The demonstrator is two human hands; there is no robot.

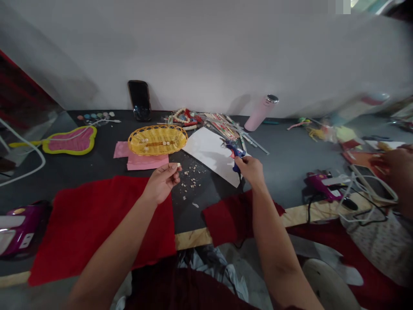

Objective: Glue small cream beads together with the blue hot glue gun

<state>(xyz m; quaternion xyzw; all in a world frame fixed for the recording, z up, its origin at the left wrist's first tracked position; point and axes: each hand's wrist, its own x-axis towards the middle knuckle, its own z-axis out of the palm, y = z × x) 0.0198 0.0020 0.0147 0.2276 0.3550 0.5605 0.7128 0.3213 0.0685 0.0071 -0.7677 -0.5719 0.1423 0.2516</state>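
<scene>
Between thumb and fingertips, my left hand (164, 181) pinches a small cream-coloured piece (178, 165); its exact kind is too small to make out. My right hand (250, 168) is closed around a blue glue gun (235, 151), which rests at or just over a white sheet of paper (209, 153). Beyond my left hand, a yellow woven basket (158, 148) holds a few similar small pieces and stands on pink sheets (148, 162). Many tiny cream bits (191, 181) lie scattered on the dark tabletop between my hands.
Red cloths (112, 219) cover the near edge. Behind lie a pile of sticks (222, 125), a pink bottle (260, 114) and a leaning phone (140, 100). A pink-and-yellow tray (69, 141) is left. At right are a purple device (324, 185), cables and another person's blurred hand (402, 168).
</scene>
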